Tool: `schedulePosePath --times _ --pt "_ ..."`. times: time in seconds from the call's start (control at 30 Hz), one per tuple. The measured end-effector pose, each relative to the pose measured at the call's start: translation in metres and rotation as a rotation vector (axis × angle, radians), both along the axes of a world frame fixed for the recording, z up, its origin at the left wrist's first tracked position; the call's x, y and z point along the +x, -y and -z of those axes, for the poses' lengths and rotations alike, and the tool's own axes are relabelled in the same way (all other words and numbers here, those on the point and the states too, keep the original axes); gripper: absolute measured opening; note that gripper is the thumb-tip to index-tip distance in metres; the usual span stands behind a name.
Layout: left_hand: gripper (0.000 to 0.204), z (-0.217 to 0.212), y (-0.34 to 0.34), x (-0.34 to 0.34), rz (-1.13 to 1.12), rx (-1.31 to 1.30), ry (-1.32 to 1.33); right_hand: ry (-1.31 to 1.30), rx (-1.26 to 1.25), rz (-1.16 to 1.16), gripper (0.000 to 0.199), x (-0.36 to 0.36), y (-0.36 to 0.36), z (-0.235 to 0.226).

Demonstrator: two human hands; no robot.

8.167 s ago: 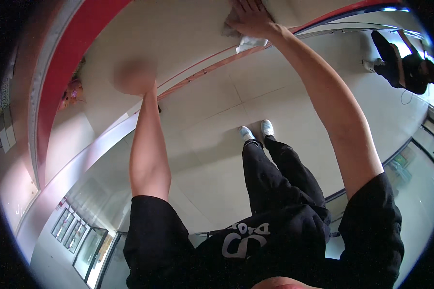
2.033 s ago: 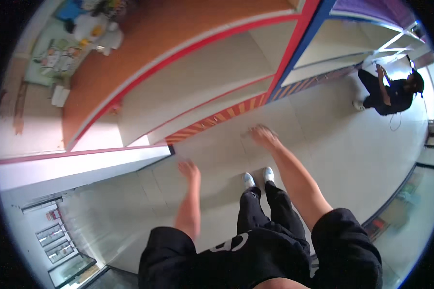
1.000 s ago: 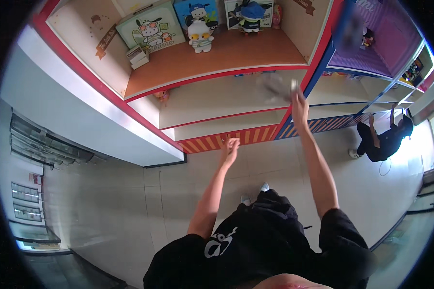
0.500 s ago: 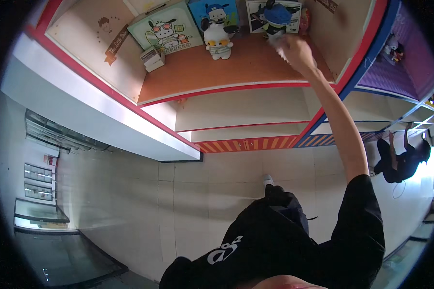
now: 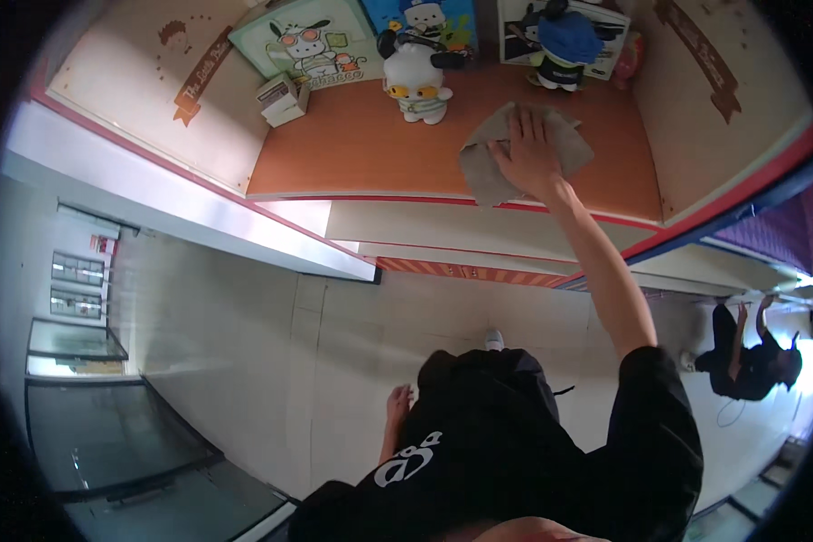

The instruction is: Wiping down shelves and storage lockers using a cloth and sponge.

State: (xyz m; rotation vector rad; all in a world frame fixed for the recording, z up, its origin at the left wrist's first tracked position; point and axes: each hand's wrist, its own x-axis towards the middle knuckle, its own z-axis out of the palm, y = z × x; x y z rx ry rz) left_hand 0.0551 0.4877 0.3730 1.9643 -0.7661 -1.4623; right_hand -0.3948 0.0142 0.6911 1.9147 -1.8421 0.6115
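My right hand (image 5: 528, 158) lies flat on a grey cleaning cloth (image 5: 483, 163), its fingers stretched out. The cloth is spread on the orange-brown shelf (image 5: 334, 144) and hangs slightly over the front edge. Beyond the fingertips stands a dark figurine with a blue cap (image 5: 565, 45). To the left on the shelf is a white dog figurine (image 5: 417, 86) with yellow glasses and black ears. My left hand (image 5: 398, 403) hangs low beside my body, fingers loosely bent and apart, with nothing visible in it.
Behind the figurines lean a green cartoon picture (image 5: 307, 45), a blue picture (image 5: 461, 23) and a black-and-white framed picture (image 5: 515, 36). A small white box (image 5: 282, 99) is at the shelf's left. Another person (image 5: 750, 357) in dark clothes is at the far right. Glass cases (image 5: 117, 434) stand lower left.
My right hand has come down from beside the capped figurine toward the shelf's front, and the bunched cloth is now spread flat. My left hand has come into view. The view has shifted right.
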Motion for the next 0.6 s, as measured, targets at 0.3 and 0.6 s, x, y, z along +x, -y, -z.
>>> schedulePosePath --times 0.3,0.6 --pt "0.038 0.009 0.116 0.029 0.048 0.141 -0.128 0.094 0.104 -0.060 0.075 0.005 0.000 -0.013" --pt "0.042 0.049 0.197 0.141 0.226 0.115 0.105 0.074 0.178 -0.121 0.071 0.112 -0.039 -0.037"
